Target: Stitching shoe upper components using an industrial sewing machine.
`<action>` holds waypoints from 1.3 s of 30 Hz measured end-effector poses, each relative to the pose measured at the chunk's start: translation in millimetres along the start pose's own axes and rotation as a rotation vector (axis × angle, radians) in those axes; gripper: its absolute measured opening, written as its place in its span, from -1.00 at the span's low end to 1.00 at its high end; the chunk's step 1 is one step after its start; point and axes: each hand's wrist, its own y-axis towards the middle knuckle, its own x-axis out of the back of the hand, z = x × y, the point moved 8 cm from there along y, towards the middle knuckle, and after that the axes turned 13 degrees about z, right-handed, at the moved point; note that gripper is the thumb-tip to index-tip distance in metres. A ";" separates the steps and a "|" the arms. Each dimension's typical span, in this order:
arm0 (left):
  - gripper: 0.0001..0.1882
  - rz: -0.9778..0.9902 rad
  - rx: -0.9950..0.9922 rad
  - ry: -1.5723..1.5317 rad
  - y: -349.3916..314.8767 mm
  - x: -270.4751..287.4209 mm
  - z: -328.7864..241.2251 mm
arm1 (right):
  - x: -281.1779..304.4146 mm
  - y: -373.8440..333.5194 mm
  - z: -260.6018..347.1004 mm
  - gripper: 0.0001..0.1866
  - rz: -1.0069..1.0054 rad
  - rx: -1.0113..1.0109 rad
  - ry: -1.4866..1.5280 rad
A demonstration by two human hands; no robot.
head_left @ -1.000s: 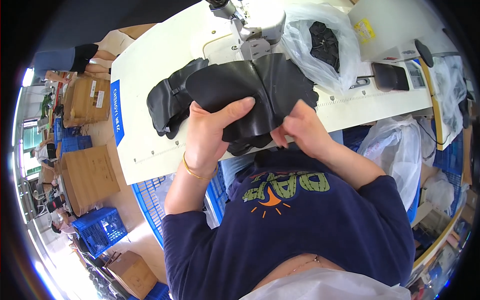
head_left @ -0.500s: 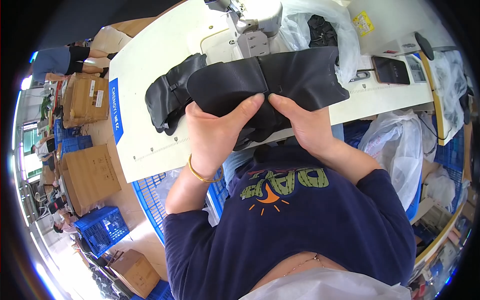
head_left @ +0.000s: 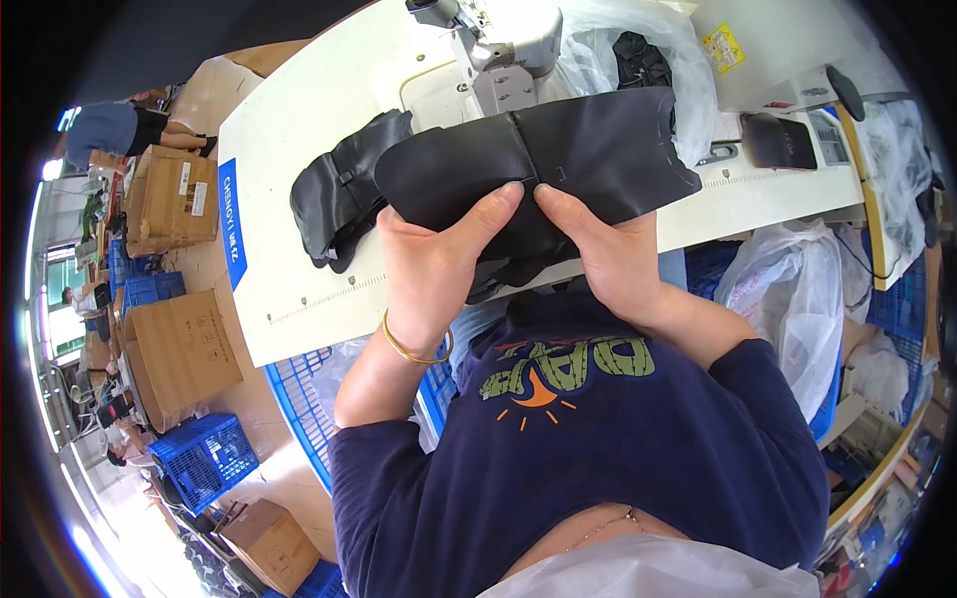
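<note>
Between my hands is a long black leather-like piece (head_left: pixel 598 140) with a seam across its middle, raised over the table's near edge. My left hand (head_left: pixel 431 261) grips it left of the seam, thumb pressed on the lower edge. On the other side of the seam, my right hand (head_left: pixel 613 254) pinches it the same way, the two thumbs almost meeting. The fingers of both hands are hidden behind the material. More black material hangs below the thumbs. A stack of similar black pieces (head_left: pixel 334 194) lies on the table to the left.
A sewing machine (head_left: pixel 503 75) stands behind the held piece on the white table (head_left: pixel 289 120). To its right are a clear plastic bag (head_left: pixel 688 50) with black pieces and a phone (head_left: pixel 778 142). Blue crates (head_left: pixel 204 458) and cardboard boxes (head_left: pixel 184 354) stand on the floor at left.
The held piece has shifted very slightly, its right end a little lower. Both hands keep their hold, with the thumbs still beside the seam.
</note>
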 end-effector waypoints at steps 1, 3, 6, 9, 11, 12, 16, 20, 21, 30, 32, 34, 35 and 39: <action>-0.82 0.000 0.003 -0.001 1.0 0.0 0.9 | 2.1 1.0 -1.7 -0.82 -0.002 -0.003 0.000; -0.84 -0.017 -0.004 -0.025 -0.5 -1.0 -1.3 | 1.0 1.2 1.8 -0.80 0.049 0.020 -0.065; -0.84 -0.018 0.001 -0.030 0.0 0.0 0.5 | 0.2 1.7 2.0 -0.80 0.021 -0.001 -0.046; -0.83 -0.009 -0.009 -0.035 1.8 0.2 1.9 | 1.4 2.6 1.5 -0.81 0.003 0.006 -0.057; -0.83 -0.029 -0.009 -0.041 1.4 0.4 2.6 | 2.6 3.0 0.7 -0.80 0.001 0.007 -0.061; -0.83 -0.051 -0.007 -0.045 0.3 1.5 3.1 | 3.1 3.1 0.2 -0.80 -0.001 0.008 -0.062; -0.83 -0.097 0.014 -0.317 -3.0 0.8 6.9 | 1.9 4.2 2.8 -0.81 0.021 0.026 -0.096; -0.83 -0.024 0.021 -0.043 -2.2 -0.1 3.0 | 1.6 3.6 4.4 -0.83 0.004 0.020 -0.116; -0.83 -0.022 0.005 -0.052 -1.3 -0.1 2.7 | 1.1 3.9 5.3 -0.84 0.014 0.028 -0.119; -0.82 -0.011 -0.033 -0.008 5.2 3.5 -14.7 | -1.2 9.1 24.7 -0.85 0.063 0.186 -0.238; -0.82 -0.005 -0.042 -0.014 9.4 4.7 -21.6 | 1.2 16.0 36.8 -0.86 0.013 0.226 -0.239; -0.82 0.017 0.006 -0.103 19.1 5.3 -21.2 | 8.3 24.2 46.3 -0.85 -0.043 0.332 -0.334; -0.82 0.015 -0.003 -0.100 22.6 8.2 -24.3 | 5.9 25.9 50.3 -0.85 -0.036 0.339 -0.333; -0.80 0.086 0.069 -0.138 36.5 12.0 -22.7 | 13.3 37.9 40.6 -0.82 -0.152 0.100 -0.293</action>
